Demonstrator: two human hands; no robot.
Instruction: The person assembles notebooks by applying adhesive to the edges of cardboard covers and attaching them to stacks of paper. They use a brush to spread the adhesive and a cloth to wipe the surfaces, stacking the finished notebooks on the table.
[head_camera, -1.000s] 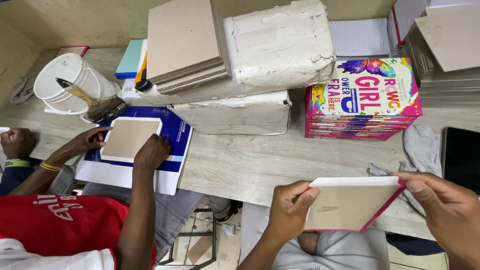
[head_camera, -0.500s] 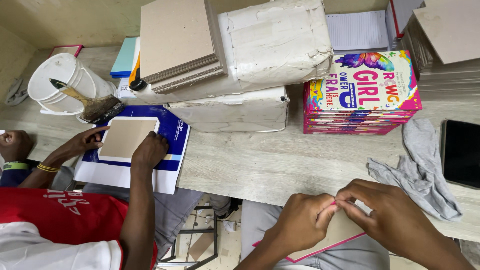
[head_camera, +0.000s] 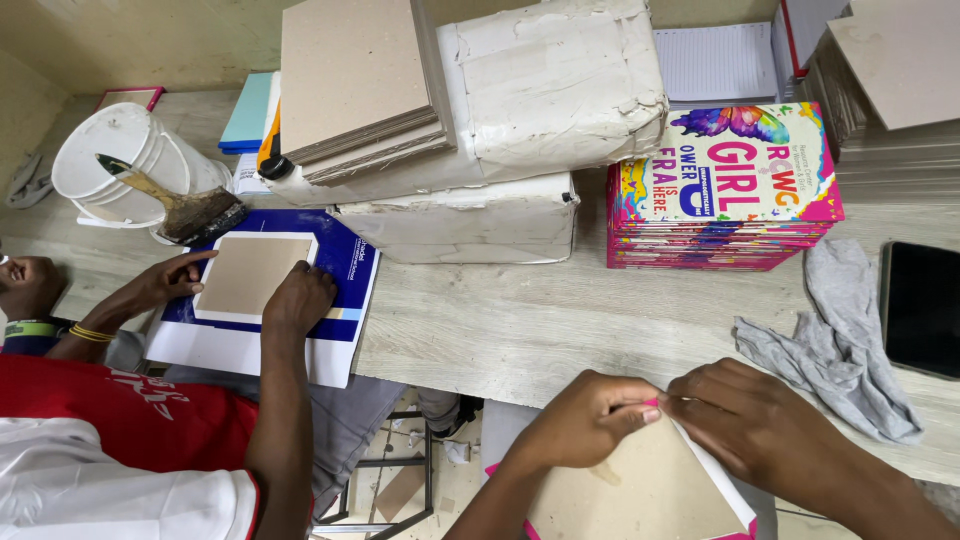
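While two hands pinch one board, one cloth nearby.

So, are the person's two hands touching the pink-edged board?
Touching. The head view shows the left hand and right hand pinching the top corner of the pink-edged board, fingertips on its edge.

Bare left hand, bare right hand, sleeveless forearms

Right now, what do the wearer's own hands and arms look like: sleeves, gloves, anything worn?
Both are bare. The left hand and right hand wear no gloves, and no rings show on the fingers. The forearms that show are bare too: no sleeve, watch or bracelet in view. The yellow bangles and red shirt belong to the co-worker at the left, not the wearer.
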